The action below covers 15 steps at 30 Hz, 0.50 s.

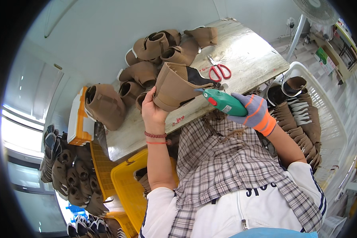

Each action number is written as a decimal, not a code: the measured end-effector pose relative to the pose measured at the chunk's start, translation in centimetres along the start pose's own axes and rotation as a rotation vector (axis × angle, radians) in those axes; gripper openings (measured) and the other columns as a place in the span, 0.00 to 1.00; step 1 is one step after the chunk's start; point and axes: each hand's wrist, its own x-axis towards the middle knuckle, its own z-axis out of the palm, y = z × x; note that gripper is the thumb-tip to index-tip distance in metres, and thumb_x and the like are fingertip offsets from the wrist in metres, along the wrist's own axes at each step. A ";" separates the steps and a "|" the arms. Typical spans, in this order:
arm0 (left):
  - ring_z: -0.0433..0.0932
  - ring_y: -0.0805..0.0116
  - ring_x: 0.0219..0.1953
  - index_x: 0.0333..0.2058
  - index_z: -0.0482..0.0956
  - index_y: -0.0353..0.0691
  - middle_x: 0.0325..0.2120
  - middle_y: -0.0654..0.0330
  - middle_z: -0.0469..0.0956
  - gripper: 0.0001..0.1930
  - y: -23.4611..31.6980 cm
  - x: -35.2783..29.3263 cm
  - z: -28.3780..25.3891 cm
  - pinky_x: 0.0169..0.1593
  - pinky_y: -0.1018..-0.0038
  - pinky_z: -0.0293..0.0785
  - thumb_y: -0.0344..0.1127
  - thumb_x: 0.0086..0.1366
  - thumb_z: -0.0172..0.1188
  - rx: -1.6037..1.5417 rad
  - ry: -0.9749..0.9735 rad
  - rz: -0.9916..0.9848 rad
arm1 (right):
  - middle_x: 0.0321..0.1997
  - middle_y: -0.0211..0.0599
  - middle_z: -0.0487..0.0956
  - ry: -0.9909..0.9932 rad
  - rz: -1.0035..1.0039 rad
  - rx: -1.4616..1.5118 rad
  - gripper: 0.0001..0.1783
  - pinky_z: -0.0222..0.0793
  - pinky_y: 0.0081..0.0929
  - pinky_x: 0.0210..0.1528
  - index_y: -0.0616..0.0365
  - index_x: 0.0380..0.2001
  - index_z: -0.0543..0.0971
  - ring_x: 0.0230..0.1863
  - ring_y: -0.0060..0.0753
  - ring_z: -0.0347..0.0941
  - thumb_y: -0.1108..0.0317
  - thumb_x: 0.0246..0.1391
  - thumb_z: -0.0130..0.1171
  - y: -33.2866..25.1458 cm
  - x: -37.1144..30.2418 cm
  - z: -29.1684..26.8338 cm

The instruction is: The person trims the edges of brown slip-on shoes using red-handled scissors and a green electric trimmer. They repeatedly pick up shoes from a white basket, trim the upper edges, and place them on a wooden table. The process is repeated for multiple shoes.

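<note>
My bare left hand (154,111) grips a brown shoe upper (174,88) by its near left side and holds it up over the worktable. A black lining shows at the upper's right end. In my right hand (256,113), which wears a grey and orange glove, is a green handheld electric cutter (226,102) with a red button. Its tip is at the right edge of the shoe upper; whether they touch I cannot tell. Just beyond the upper, red-handled scissors (219,72) lie on the table.
More brown uppers (150,45) are heaped along the worktable's (250,47) back left. A yellow crate (125,190) stands below its front edge, and a white basket (325,123) with stacked uppers is at right. Further uppers (75,174) fill the lower left. A fan (315,10) stands far right.
</note>
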 end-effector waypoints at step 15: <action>0.67 0.60 0.59 0.57 0.66 0.37 0.56 0.56 0.70 0.25 -3.9 -1.1 0.6 0.63 0.59 0.61 0.18 0.61 0.52 0.470 -0.233 0.423 | 0.30 0.43 0.82 -0.016 0.386 0.359 0.33 0.76 0.27 0.34 0.57 0.44 0.78 0.30 0.36 0.81 0.49 0.37 0.72 -1.2 2.4 1.9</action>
